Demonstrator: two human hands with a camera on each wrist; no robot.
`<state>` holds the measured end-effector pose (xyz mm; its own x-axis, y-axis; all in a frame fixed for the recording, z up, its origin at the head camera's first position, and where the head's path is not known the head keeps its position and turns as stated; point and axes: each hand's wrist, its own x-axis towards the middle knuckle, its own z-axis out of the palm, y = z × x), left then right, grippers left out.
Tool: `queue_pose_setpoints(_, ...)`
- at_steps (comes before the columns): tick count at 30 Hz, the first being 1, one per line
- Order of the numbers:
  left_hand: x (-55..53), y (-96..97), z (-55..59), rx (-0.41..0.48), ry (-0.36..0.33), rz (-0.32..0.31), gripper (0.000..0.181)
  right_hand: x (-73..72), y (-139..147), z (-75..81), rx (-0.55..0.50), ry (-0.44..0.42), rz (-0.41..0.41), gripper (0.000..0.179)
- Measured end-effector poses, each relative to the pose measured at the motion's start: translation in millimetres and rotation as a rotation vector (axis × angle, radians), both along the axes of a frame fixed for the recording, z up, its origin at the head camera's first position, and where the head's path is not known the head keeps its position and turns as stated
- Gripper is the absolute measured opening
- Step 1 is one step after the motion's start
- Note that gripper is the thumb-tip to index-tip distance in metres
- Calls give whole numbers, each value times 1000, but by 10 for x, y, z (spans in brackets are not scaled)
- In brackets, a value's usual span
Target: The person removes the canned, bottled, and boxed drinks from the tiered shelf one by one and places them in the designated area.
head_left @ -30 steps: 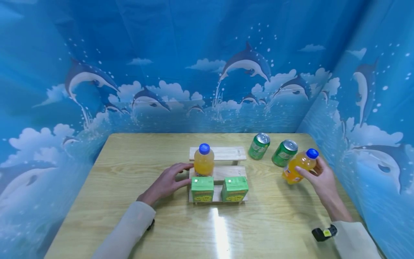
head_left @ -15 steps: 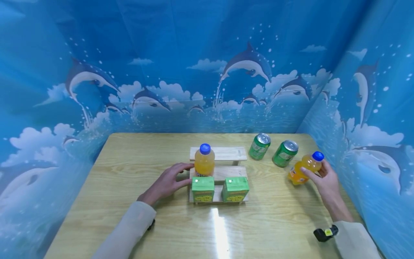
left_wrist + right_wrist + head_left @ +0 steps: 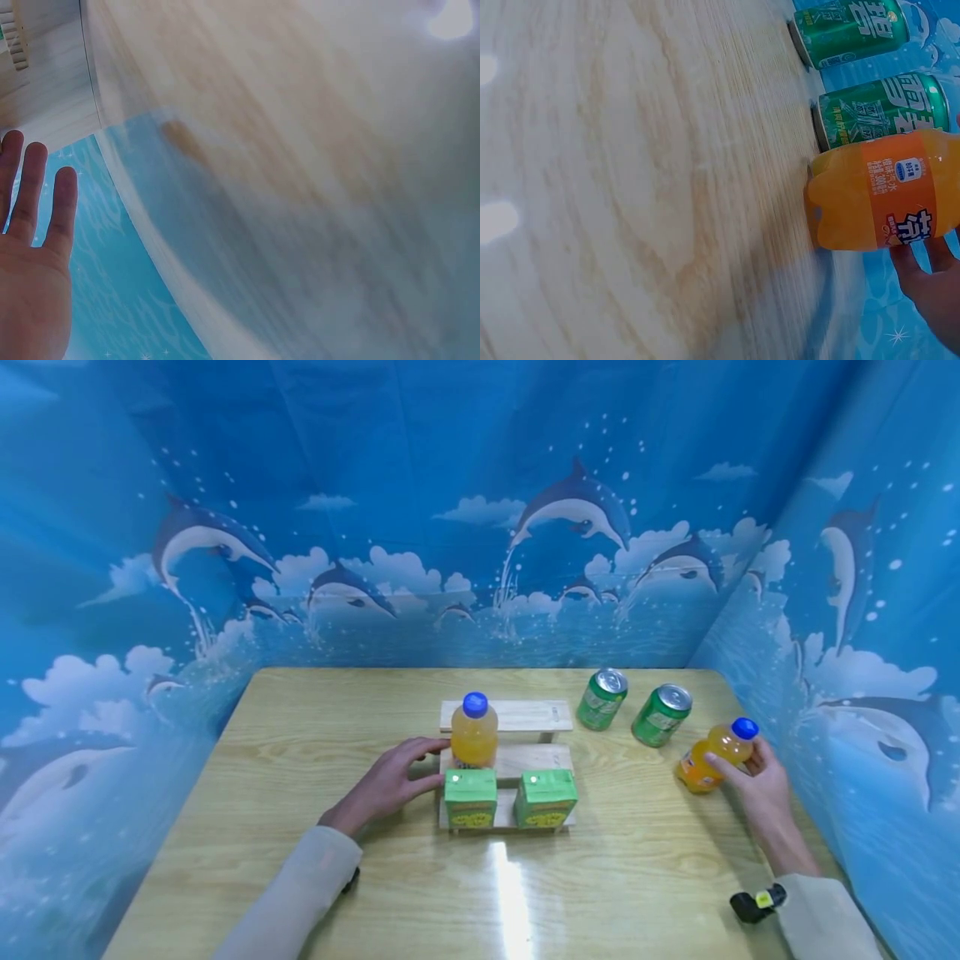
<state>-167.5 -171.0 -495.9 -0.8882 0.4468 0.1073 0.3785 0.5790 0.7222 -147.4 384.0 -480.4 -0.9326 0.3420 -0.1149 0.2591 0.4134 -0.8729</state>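
An orange soda bottle with a blue cap is in my right hand, at the right of the table. Its base is at or just above the tabletop; I cannot tell which. In the right wrist view, the orange label of the bottle faces the camera. My left hand touches the left side of a small stepped wooden rack, thumb and forefinger spread. Straight fingers show in the left wrist view. Another orange bottle stands on the rack's middle step. Two green juice cartons stand on the lowest step.
Two green soda cans, a left can and a right can, stand between the rack and the held bottle. The wooden table meets a blue dolphin-print curtain at its back and right.
My right hand has moved the orange soda bottle a little to the right and toward me, away from the cans. The left hand and the rack have stayed in place.
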Motion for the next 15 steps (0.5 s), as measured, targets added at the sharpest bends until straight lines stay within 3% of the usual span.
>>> queue_pose_setpoints(15,1,4,-1,2,-5,0,56,13,16,-21,24,15,8,88)
